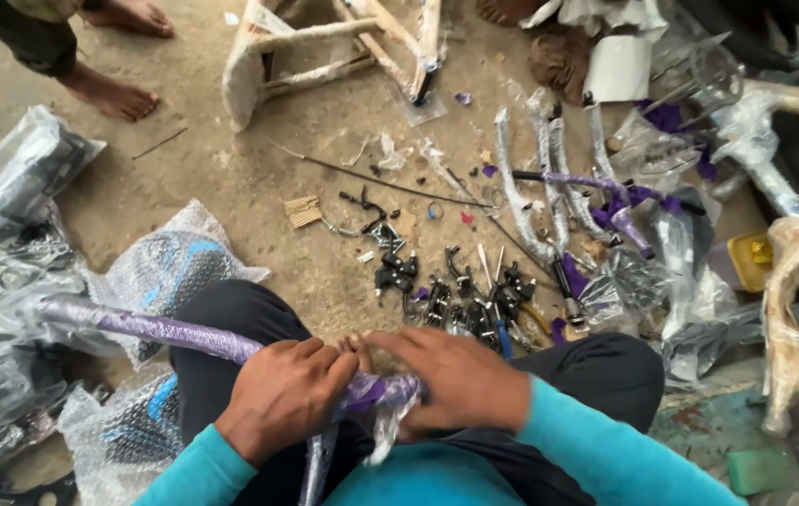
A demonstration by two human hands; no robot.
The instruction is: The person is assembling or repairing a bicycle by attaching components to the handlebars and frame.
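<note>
I sit on the dirt floor (231,187) with a purple tube (165,330) across my lap, still in clear wrap. My left hand (282,394) is closed around it near its end, and my right hand (456,379) grips that end, fingers pinching the loose wrap. Just beyond the tube lies a scatter of small black metal parts (456,290), and beyond those a thin black cable (381,178). Right of the tube, wrapped silver rods (535,187) and crumpled plastic crowd the floor. Left of it, bubble-wrapped bundles (170,267) press against my knee. Farther out stand another person's bare feet (109,94) and a paper-wrapped frame (325,47). Bare ground opens between the bundles and the black parts.
</note>
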